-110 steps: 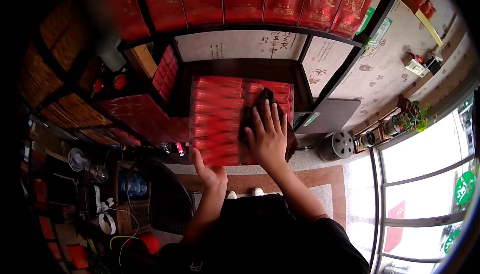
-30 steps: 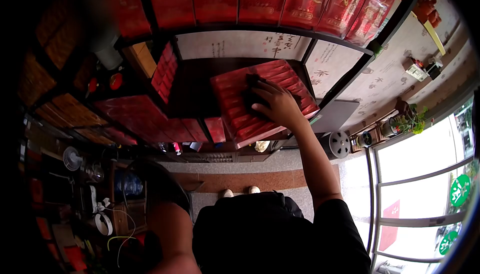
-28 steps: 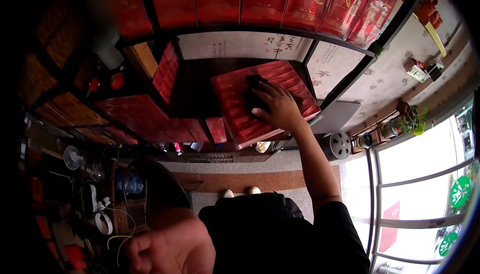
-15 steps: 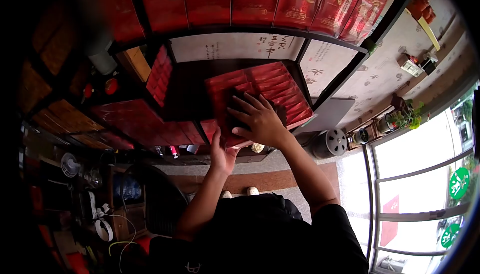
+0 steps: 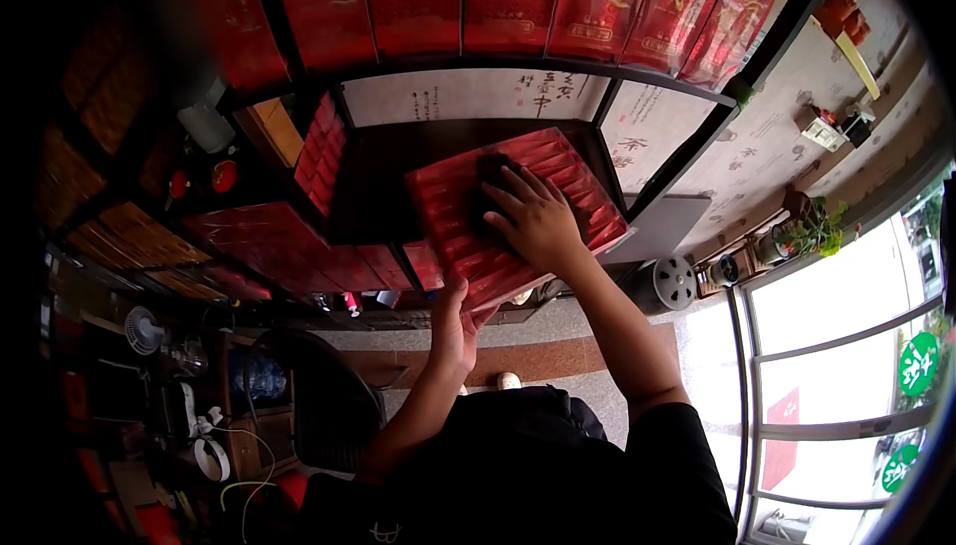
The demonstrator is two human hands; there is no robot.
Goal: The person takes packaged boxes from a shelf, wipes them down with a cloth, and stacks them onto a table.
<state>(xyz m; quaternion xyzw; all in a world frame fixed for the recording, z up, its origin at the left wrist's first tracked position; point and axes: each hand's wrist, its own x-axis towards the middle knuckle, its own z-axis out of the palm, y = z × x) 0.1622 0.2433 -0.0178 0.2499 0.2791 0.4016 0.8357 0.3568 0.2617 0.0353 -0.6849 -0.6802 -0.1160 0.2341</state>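
Shifted slightly right since the earlier frame, the left hand (image 5: 456, 338), lower centre, grips the red box (image 5: 450, 204) by its bottom corner, a sound hold; mid-frame, the box looks light, stiff, slick-wrapped; the right hand (image 5: 540, 223) rests, fingers spread, over dark cloth (image 5: 494, 168) on it.

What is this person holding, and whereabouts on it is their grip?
The red box, gripped at its near corner by the left hand. The right hand lies spread over a dark cloth on its face.
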